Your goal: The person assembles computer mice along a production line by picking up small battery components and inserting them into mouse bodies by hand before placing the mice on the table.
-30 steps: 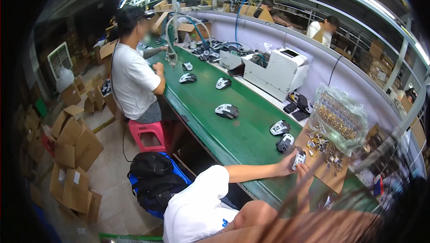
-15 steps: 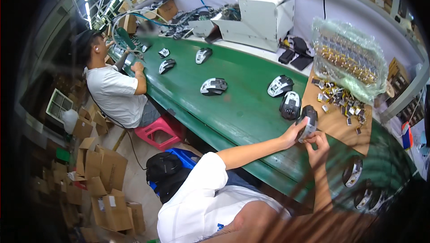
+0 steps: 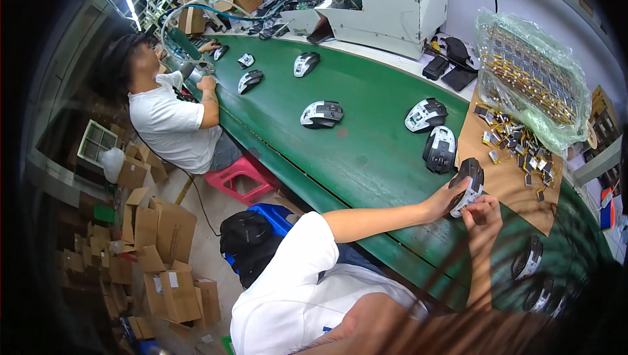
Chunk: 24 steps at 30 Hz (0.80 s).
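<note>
A partly assembled black and grey-white computer mouse (image 3: 468, 183) is held tilted over the front right of the green bench. My left hand (image 3: 442, 203) grips it from the left, fingers closed around its side. My right hand (image 3: 483, 220) is closed in a pinch against the mouse's near lower end; whatever lies between its fingertips is too small to make out. Just beyond the held mouse, a second mouse (image 3: 440, 150) and a third mouse (image 3: 426, 115) rest on the bench. Small silver-black battery cells (image 3: 517, 142) with yellow ends lie in a loose pile to the right.
Brown cardboard (image 3: 484, 152) lies beneath the cells, with a bubble-wrapped tray (image 3: 533, 70) behind. Several mice stand along the green bench (image 3: 373, 159); more lie near right (image 3: 528, 258). A white machine (image 3: 386, 15) stands at the back. A co-worker (image 3: 170, 109) sits far left.
The view has shifted slightly. Both my hands stay on the mouse, its tilt a little changed. The co-worker's far hand has reached forward to a mouse at the bench's far end.
</note>
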Each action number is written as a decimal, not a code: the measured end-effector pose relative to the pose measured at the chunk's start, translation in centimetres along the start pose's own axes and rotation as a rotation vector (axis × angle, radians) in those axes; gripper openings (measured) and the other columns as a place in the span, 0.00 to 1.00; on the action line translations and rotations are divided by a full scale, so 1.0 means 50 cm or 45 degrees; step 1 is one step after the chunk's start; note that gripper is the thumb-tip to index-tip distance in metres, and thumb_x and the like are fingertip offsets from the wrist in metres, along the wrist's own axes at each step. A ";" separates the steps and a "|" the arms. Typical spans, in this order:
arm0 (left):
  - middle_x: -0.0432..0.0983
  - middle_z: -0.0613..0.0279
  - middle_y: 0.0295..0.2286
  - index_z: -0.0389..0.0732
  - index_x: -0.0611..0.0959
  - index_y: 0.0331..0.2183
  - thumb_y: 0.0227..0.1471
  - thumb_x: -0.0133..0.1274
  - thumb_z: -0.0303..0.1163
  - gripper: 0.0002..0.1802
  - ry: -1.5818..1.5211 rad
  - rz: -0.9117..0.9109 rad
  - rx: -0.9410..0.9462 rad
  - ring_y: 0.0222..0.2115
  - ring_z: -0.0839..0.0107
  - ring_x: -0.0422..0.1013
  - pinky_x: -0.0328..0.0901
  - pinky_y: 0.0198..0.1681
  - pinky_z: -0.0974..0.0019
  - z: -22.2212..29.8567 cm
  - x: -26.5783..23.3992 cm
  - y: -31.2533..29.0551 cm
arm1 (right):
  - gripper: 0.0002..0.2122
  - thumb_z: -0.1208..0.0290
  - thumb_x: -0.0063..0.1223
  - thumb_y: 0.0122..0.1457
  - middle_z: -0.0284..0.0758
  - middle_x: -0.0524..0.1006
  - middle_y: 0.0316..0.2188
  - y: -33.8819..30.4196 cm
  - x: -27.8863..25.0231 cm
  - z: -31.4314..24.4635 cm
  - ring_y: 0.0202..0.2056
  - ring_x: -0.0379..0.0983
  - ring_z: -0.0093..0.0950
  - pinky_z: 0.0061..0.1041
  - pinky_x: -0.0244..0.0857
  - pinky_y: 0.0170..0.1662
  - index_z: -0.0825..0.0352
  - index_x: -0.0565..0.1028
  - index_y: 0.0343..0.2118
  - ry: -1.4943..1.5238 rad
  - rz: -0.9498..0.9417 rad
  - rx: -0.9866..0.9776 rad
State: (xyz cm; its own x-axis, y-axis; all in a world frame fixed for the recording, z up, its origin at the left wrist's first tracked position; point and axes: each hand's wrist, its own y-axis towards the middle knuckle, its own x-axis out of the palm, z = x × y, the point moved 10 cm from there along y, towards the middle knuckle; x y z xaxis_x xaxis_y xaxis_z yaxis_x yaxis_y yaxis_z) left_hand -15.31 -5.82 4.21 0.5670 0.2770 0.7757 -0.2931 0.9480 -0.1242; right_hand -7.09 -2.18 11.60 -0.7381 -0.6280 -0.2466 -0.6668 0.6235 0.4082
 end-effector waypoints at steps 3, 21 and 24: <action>0.69 0.65 0.34 0.42 0.67 0.45 0.55 0.45 0.44 0.21 -0.046 -0.039 0.001 0.34 0.76 0.66 0.63 0.38 0.71 -0.006 0.008 -0.004 | 0.07 0.86 0.56 0.40 0.34 0.67 0.30 -0.004 -0.007 -0.012 0.28 0.67 0.22 0.19 0.66 0.29 0.71 0.72 0.23 0.069 0.054 0.036; 0.72 0.58 0.37 0.43 0.70 0.45 0.55 0.33 0.57 0.29 -0.247 0.020 0.161 0.38 0.64 0.69 0.63 0.45 0.59 0.022 -0.047 0.015 | 0.16 0.82 0.54 0.41 0.41 0.67 0.39 -0.051 0.054 -0.120 0.41 0.62 0.40 0.33 0.61 0.44 0.66 0.75 0.38 -0.658 0.000 -0.518; 0.72 0.53 0.37 0.42 0.70 0.45 0.54 0.30 0.59 0.32 -0.224 -0.099 0.140 0.39 0.61 0.69 0.63 0.46 0.58 0.044 -0.019 -0.002 | 0.17 0.82 0.53 0.41 0.41 0.67 0.38 -0.061 0.063 -0.143 0.42 0.61 0.41 0.35 0.59 0.46 0.67 0.74 0.39 -0.603 0.029 -0.499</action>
State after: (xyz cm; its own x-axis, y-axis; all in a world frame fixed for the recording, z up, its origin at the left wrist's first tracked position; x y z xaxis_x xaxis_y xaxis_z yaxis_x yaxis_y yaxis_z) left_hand -17.51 -6.52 4.85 0.4505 0.1632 0.8777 -0.3415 0.9399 0.0006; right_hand -6.63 -9.39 15.88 -0.7769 -0.2851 -0.5613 -0.6295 0.3600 0.6885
